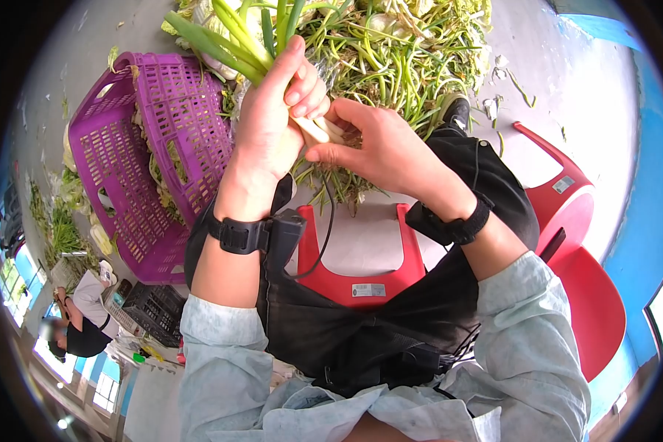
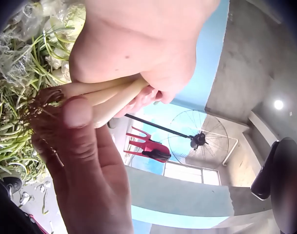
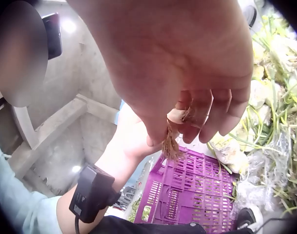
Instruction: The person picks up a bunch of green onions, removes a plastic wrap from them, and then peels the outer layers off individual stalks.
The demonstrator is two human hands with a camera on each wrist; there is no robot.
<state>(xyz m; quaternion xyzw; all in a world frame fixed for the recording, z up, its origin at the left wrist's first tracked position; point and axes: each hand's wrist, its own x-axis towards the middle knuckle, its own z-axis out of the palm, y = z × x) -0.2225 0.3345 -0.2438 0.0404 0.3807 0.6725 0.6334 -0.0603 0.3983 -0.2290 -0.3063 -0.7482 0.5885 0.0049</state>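
Beside the purple plastic crate (image 1: 147,147), our left hand (image 1: 272,118) wraps the bunch of green-and-white spring onions (image 1: 232,51). They look light, limp and easily bruised, best held at the firm white stalks. Our right hand (image 1: 383,151) pinches their rooty ends.

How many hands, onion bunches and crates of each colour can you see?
Hands: 2, the left hand and the right hand
Onion bunch, held by both hands: 1
Purple crate: 1
Black crate: 1
Total: 5
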